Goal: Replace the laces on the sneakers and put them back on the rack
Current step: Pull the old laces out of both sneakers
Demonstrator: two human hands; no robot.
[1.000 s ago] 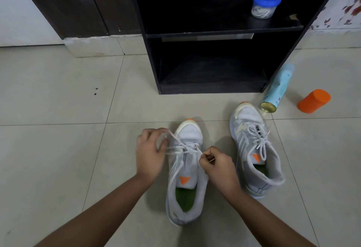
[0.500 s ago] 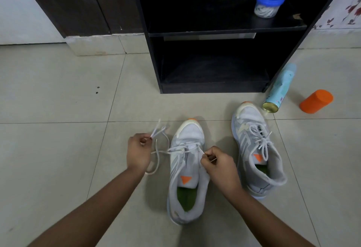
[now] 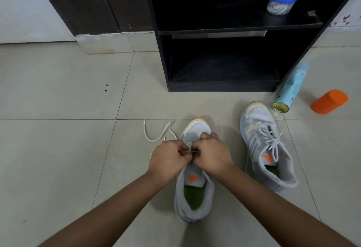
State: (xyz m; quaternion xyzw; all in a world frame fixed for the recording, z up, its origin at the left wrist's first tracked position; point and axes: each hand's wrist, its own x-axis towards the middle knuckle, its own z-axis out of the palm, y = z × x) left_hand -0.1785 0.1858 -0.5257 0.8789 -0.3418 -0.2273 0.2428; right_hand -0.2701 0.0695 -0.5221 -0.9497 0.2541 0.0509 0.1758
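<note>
Lace [image 3: 190, 148] pinched by both hands [image 3: 168, 156] [image 3: 212, 154] over sneaker [image 3: 192, 192].

The floor [image 3: 58, 149] is smooth, slightly glossy tile. The rack [image 3: 220, 86] at twelve o'clock looks like dark matt wood. The sneaker [image 3: 195, 198] at six o'clock is grey mesh cloth with a woven lace [image 3: 153, 140]. The can [image 3: 291, 88] at two o'clock has a shiny metal base.

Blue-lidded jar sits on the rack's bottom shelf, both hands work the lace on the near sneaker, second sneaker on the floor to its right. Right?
One error: the head view shows the blue-lidded jar on the rack's upper shelf, not the bottom one. The rest holds: left hand and right hand pinch the lace over the near sneaker, and the second sneaker is on the floor to its right.
</note>
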